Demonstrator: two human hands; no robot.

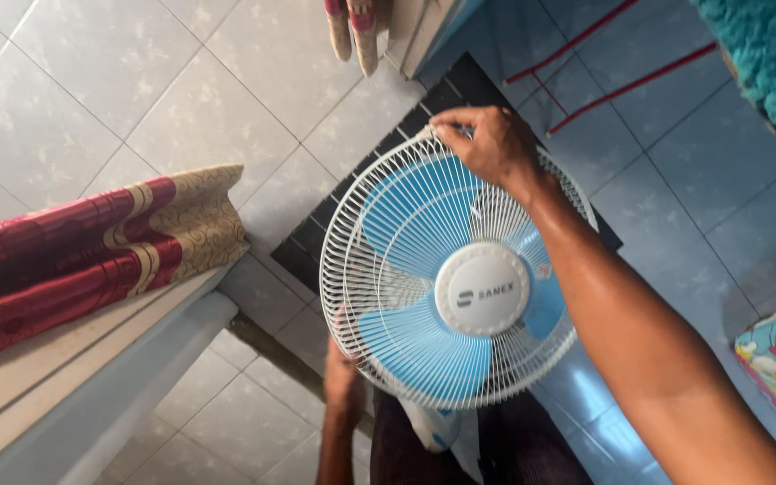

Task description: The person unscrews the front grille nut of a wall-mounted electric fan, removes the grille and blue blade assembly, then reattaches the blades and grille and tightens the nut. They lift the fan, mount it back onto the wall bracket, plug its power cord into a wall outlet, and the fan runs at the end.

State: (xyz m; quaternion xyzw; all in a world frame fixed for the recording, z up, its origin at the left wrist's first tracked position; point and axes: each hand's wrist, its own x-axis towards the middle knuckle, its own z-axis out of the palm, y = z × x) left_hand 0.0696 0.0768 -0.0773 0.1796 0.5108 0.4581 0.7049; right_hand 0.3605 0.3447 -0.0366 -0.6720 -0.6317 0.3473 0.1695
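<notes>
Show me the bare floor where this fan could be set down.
Bare grey tiles lie left of the fan, above the red curtain. Bare blue tiles lie right of the right hand. Below the fan it is crowded.

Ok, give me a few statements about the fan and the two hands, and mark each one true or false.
1. The right hand grips the top rim of the fan. True.
2. The fan blades are red. False: they are light blue.
3. The left hand is behind the white wire guard, at its lower left side. True.
4. The fan's front guard has been taken off. False: it covers the blades.
5. A red and gold curtain is at the left. True.
</notes>
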